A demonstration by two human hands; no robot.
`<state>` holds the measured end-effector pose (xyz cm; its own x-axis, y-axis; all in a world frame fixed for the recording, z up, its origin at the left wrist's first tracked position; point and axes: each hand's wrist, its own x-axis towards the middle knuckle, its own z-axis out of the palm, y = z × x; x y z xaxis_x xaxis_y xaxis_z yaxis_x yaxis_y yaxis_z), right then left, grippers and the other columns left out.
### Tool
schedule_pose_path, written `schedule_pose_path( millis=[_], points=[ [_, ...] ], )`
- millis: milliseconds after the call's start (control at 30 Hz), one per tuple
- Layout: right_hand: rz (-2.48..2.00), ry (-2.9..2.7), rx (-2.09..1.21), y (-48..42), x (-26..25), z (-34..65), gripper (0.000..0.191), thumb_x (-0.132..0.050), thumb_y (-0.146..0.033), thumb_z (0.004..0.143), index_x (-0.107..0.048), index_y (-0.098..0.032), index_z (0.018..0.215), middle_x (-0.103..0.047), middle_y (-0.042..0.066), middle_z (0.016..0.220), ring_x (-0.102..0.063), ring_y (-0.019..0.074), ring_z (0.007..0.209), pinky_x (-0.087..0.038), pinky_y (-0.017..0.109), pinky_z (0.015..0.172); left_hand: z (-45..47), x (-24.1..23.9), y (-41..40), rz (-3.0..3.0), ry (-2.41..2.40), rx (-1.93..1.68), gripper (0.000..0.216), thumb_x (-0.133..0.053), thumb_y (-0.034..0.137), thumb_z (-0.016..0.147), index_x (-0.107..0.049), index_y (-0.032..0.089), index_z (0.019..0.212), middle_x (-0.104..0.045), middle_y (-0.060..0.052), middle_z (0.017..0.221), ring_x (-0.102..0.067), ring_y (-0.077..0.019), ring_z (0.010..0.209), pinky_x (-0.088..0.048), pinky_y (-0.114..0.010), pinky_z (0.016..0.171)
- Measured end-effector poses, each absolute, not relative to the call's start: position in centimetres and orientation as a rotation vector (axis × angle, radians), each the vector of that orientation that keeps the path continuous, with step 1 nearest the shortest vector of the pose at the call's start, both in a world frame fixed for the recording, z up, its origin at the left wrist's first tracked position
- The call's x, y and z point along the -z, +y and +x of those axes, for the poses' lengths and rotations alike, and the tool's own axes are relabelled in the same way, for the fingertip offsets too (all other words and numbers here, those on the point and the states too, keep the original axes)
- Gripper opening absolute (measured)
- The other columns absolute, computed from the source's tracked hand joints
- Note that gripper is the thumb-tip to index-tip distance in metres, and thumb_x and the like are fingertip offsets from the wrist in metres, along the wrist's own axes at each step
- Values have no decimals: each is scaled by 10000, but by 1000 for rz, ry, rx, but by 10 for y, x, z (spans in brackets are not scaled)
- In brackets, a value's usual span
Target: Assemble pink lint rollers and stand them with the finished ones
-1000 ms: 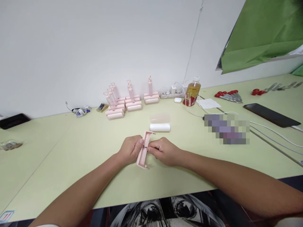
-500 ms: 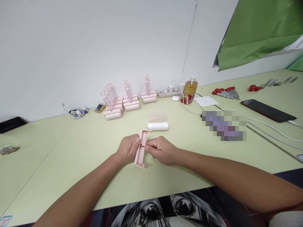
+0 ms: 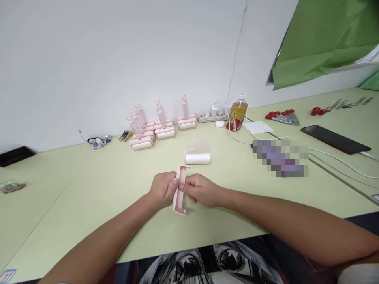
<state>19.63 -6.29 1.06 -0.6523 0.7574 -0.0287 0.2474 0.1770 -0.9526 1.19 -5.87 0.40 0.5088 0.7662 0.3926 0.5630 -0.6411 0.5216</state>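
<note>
My left hand (image 3: pixel 163 190) is closed round the left side of a pale pink lint roller frame (image 3: pixel 179 201), its thumb lying over the edge. The frame is a long open channel with a bent arm at each end, held nearly upright above the table. My right hand (image 3: pixel 204 191) is closed, with thumb and fingertips pressed at the middle of the channel. Whatever lies under those fingertips is hidden. Just beyond my hands, a white lint roll (image 3: pixel 197 159) lies on the table, with a clear pinkish curved cover (image 3: pixel 198 147) right behind it.
Several pink lint rollers (image 3: pixel 142 142) with heart-topped handles stand along the wall. A power strip (image 3: pixel 214 117), a drink bottle (image 3: pixel 237 114) and a white earbud case (image 3: pixel 219 124) are right of them. Red-handled tools (image 3: pixel 283 116), a phone (image 3: pixel 336 139) and white cables lie at the right.
The frame has shifted slightly right and towards me and stands a little more upright. My right fingertips have moved into its channel, covering the small dark metal piece that showed there.
</note>
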Motion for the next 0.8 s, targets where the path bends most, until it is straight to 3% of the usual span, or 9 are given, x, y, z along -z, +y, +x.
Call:
schedule_pose_path(
  millis=[133,367,667,800],
  points=[
    [-961,-1970,-1536,-62,-11,196,382,-461,-397,920,-498,-170,616,-446,-47,482,-389,79,444,-294,209,449,12,-2,-59,2401,1100,-870,516,-186,500,970,-451,194,650,-518,-8,571,-496,-122,518,-380,-248,511],
    [-935,-1942,-1520,-62,-12,195,172,-497,-283,900,-599,-163,830,-460,-57,542,-408,85,482,-323,202,460,9,-3,-55,2374,1064,-880,461,-380,607,892,-516,185,766,-567,14,598,-497,-105,499,-361,-225,488],
    [-981,-1873,-1540,-54,-5,201,351,-488,-459,906,-482,-177,697,-425,-61,504,-382,84,464,-303,208,455,8,-12,-50,2551,1294,-702,496,-225,526,959,-428,197,648,-518,-2,605,-460,-132,527,-301,-258,510],
    [-1044,-1735,-1625,-48,-1,204,416,-507,-540,872,-442,-187,662,-438,-58,510,-365,77,447,-281,207,433,5,-12,-46,2584,1396,-585,467,-256,501,969,-523,192,740,-573,-19,704,-522,-159,624,-336,-271,560]
  ],
)
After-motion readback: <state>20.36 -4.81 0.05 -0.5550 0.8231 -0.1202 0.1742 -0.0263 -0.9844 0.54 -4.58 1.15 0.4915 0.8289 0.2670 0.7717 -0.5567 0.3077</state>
